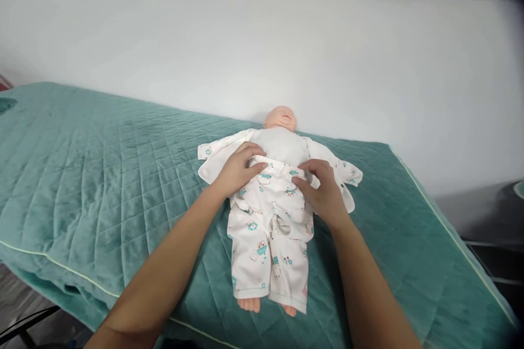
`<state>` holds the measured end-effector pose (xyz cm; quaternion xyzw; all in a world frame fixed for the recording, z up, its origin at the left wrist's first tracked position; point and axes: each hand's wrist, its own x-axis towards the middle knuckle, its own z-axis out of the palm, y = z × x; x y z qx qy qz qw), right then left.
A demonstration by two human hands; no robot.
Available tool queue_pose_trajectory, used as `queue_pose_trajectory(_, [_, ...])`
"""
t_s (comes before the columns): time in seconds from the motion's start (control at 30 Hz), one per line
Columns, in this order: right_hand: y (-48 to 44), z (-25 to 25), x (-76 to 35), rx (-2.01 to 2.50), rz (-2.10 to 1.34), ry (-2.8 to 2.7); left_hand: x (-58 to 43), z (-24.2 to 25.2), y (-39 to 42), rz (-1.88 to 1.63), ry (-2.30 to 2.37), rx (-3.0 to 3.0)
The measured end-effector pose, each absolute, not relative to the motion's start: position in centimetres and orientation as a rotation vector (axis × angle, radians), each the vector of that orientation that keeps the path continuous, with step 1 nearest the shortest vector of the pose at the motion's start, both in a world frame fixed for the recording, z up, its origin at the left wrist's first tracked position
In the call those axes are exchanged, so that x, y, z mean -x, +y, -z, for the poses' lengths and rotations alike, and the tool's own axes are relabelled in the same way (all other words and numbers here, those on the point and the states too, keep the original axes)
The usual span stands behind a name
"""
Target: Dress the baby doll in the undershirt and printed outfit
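A baby doll (280,118) lies on its back on a teal quilted bed (102,185), head toward the wall. It wears white printed trousers (268,240) and an open white printed top (215,155) spread to both sides, its grey torso bare. My left hand (238,170) rests on the doll's left hip, fingers curled onto the trouser waistband. On the other side of the waist my right hand (321,188) pinches the same waistband. Both bare feet stick out of the trouser legs near the bed's front edge.
A white wall (286,49) runs right behind the bed. The bed's front edge has a pale piping line (61,267). Dark floor and a grey frame show at the right (487,245).
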<state>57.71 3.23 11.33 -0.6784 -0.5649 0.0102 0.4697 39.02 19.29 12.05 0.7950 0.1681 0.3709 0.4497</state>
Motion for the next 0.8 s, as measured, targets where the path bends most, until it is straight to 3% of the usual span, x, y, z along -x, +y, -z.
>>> queue_pose_trajectory(0.33, [4.4, -12.2, -58.5, 1.724, 0.038, -1.585, -40.1, -13.8, 21.6, -0.704, 0.455, -2.006])
queue_pose_trajectory(0.47, [5.7, -13.6, -59.3, 1.712, -0.123, -1.567, -41.3, -14.2, 22.9, -0.704, 0.51, -2.014])
queue_pose_trajectory(0.63, [9.0, -14.9, -61.8, 1.922, -0.321, -1.337, -43.6, -12.5, 24.6, -0.753, 0.598, -1.871])
queue_pose_trajectory(0.8, [11.7, -13.0, -62.8, 1.802, -0.334, -1.074, -45.0, -9.9, 25.9, -0.647, 0.688, -1.435])
